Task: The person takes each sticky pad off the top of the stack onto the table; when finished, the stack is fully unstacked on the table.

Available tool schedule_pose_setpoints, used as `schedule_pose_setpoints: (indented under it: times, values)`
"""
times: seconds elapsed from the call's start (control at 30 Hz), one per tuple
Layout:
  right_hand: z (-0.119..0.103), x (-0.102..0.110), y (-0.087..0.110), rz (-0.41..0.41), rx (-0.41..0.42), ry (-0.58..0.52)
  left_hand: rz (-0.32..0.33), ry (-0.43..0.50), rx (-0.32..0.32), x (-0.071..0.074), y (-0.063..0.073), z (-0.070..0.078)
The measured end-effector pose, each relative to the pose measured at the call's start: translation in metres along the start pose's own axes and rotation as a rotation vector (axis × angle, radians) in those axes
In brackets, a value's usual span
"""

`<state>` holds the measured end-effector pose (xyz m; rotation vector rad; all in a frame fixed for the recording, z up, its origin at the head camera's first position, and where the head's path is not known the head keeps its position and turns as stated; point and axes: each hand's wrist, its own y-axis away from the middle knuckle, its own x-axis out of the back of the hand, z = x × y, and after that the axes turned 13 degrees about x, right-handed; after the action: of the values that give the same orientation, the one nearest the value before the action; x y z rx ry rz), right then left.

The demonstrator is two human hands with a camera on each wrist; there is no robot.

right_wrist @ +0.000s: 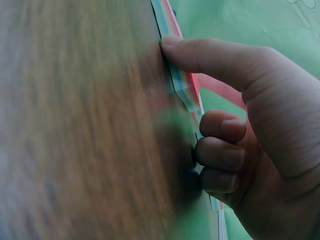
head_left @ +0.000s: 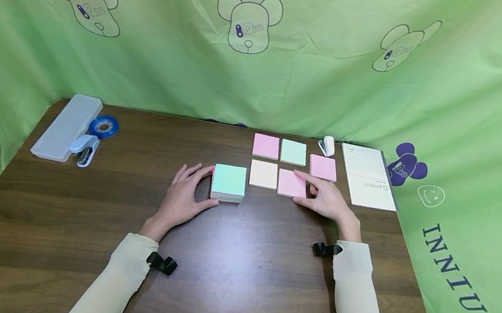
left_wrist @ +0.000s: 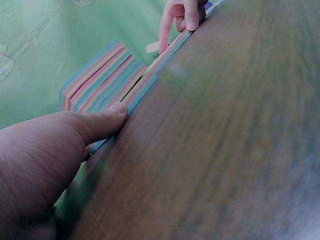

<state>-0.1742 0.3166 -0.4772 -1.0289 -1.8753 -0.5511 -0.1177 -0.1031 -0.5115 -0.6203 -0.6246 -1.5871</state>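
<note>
A stack of sticky note pads (head_left: 228, 181) with a mint green top sheet stands on the table. My left hand (head_left: 185, 194) grips its left side, thumb at the near edge and forefinger at the far edge. In the left wrist view the stack (left_wrist: 102, 80) shows many coloured layers, with the left thumb against its lower part. My right hand (head_left: 328, 201) pinches a pink sticky note pad (head_left: 290, 184) between thumb and forefinger. The right wrist view shows the other fingers (right_wrist: 220, 152) curled. A cream pad (head_left: 263, 174) lies between the pink pad and the stack.
Behind lie a pink pad (head_left: 265, 146), a mint pad (head_left: 293, 152) and another pink pad (head_left: 323, 167). A white stapler (head_left: 327, 146) and a notebook (head_left: 367, 177) are at right. At left are a plastic case (head_left: 68, 127), blue tape (head_left: 103, 127) and a blue stapler (head_left: 85, 149).
</note>
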Motion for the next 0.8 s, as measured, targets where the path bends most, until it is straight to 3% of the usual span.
schedule_pose_setpoints:
  times: [0.47,0.8]
  values:
    - [0.0048,-0.0063,0.0001,0.077,0.042,0.010,0.003,0.003,-0.003,0.0010,0.0010,0.0002]
    - [-0.0040,-0.0018,-0.0020,0.013,-0.027,0.040,0.006,0.003,-0.015,0.0007,0.0004,-0.0001]
